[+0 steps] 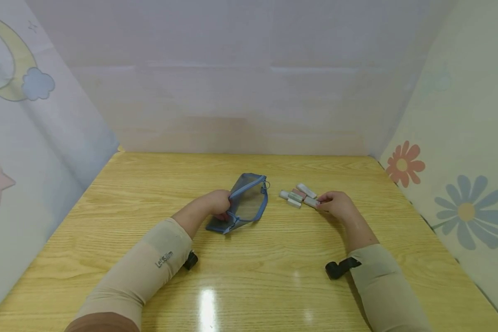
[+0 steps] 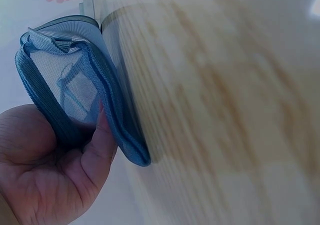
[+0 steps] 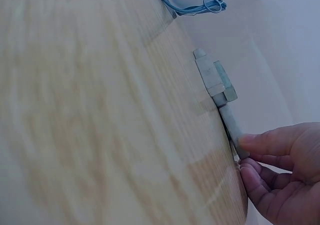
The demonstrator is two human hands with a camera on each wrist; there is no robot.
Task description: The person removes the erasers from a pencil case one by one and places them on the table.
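A blue mesh zipper pouch (image 1: 251,203) lies mid-table with its mouth spread wide. My left hand (image 1: 220,202) grips its near-left edge, thumb on one side and fingers on the other in the left wrist view. To the right of the pouch is a small pile of pale, short tubes (image 1: 295,196), some whitish, one pinkish. Their exact kind is too small to tell. At the pile's right end, my right hand (image 1: 335,204) pinches one whitish tube (image 3: 232,127) between thumb and fingers. That tube still lies low against the others.
The wooden table (image 1: 249,267) runs back to a pale wall (image 1: 249,92). Patterned side walls stand left and right, with a moon (image 1: 22,57) and flowers (image 1: 466,211). A small ring (image 1: 267,185) hangs at the pouch's zipper end.
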